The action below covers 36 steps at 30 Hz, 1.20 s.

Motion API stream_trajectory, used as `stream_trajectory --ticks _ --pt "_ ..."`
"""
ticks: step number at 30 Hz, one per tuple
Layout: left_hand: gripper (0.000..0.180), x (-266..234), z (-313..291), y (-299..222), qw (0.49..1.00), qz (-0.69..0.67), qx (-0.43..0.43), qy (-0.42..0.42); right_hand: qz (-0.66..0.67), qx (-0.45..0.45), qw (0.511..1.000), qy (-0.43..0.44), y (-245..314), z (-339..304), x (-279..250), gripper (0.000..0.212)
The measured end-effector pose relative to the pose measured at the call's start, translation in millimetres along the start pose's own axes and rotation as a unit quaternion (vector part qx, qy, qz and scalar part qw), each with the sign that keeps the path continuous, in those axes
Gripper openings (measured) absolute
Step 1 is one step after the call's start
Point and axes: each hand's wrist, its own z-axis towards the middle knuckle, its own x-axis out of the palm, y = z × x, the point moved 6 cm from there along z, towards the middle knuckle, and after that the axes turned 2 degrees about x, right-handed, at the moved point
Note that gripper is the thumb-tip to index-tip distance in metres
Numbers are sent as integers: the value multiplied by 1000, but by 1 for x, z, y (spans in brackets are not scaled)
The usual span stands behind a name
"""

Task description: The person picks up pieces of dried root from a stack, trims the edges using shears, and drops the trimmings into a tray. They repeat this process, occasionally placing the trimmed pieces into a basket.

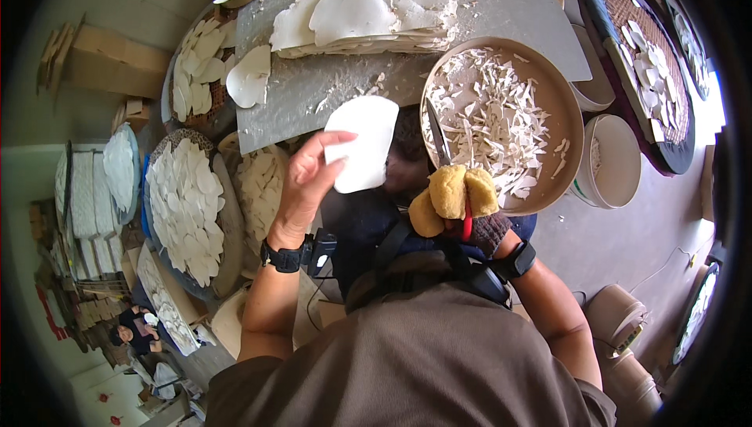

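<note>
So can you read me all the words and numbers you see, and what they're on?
No words or numbers can be read here.
White sheet in the left hand: no print shows.
Scissors in the right hand: no lettering visible.
White bucket: green marking, too small to read.
Red shapes on the wall: too blurred to tell.

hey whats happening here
The left hand pinches a white sheet, held up to the left of the scissors and apart from them. The right hand, wearing something dark and knitted, holds the scissors, with yellow padding about their near end. They point over a round tray of white scraps. Beyond, a stack of sheets lies on the metal table.
</note>
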Motion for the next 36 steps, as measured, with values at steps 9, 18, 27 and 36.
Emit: stream_trajectory --ticks 9,18,27,36 --pt "68 -2 7 11 994 -78 30 -68 288 82 954 12 8 28 18 52" --pt "49 -8 14 33 956 -170 85 -224 467 51 881 59 42 47 18 29" --pt "58 22 32 37 961 -48 201 -184 15 -65 996 52 53 40 3 43" --pt "55 21 41 30 959 96 205 -167 -63 93 992 49 26 9 -10 41"
